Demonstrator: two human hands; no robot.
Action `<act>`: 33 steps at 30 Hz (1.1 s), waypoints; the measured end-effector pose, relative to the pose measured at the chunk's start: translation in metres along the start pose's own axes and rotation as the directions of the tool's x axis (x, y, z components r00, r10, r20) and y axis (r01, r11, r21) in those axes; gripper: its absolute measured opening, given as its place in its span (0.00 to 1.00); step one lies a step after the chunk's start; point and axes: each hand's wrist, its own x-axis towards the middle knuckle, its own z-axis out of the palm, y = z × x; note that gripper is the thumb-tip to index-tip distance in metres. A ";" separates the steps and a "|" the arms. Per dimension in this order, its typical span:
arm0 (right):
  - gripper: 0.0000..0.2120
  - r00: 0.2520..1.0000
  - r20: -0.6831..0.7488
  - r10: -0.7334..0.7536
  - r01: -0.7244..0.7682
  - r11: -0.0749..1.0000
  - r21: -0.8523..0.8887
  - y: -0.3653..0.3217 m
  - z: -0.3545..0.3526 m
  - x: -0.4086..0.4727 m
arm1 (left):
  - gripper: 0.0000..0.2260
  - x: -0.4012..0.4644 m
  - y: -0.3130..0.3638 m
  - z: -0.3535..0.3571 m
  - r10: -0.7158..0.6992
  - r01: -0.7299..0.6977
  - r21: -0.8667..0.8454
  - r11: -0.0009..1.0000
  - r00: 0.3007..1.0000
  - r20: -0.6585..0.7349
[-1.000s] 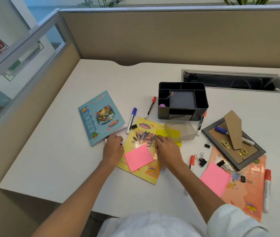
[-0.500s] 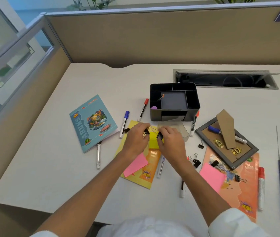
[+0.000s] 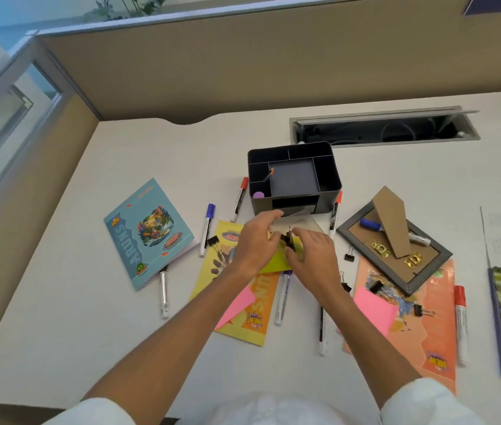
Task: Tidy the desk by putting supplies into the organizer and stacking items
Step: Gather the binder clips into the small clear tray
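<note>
At frame centre, the left hand [image 3: 256,243] and right hand [image 3: 312,256] meet over a yellow sticky pad [image 3: 278,260], both pinching black binder clips [image 3: 289,240] between curled fingertips. Just above them sits the black organizer [image 3: 328,191], on the white desk [image 3: 120,154]

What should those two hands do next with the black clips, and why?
Probably lift the clips forward and drop them into the organizer. Both the left hand and right hand seem to pinch clips just above the yellow note, and the organizer's open compartments sit right behind them.
</note>
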 end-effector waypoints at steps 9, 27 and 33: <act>0.11 0.977 -0.214 0.014 0.016 0.990 0.139 0.015 -0.007 -0.014 | 0.22 -0.003 -0.075 -0.055 -0.256 0.276 0.313 0.909 0.961 -0.105; 0.06 0.874 -0.414 0.255 -0.171 0.958 0.229 0.076 -0.051 -0.041 | 0.12 -0.013 -0.085 -0.050 -0.136 0.115 0.538 0.835 0.991 -0.001; 0.07 0.931 -0.285 0.226 -0.209 0.974 0.088 0.091 -0.049 -0.047 | 0.11 -0.002 -0.050 -0.043 -0.057 0.089 0.412 0.907 0.994 -0.090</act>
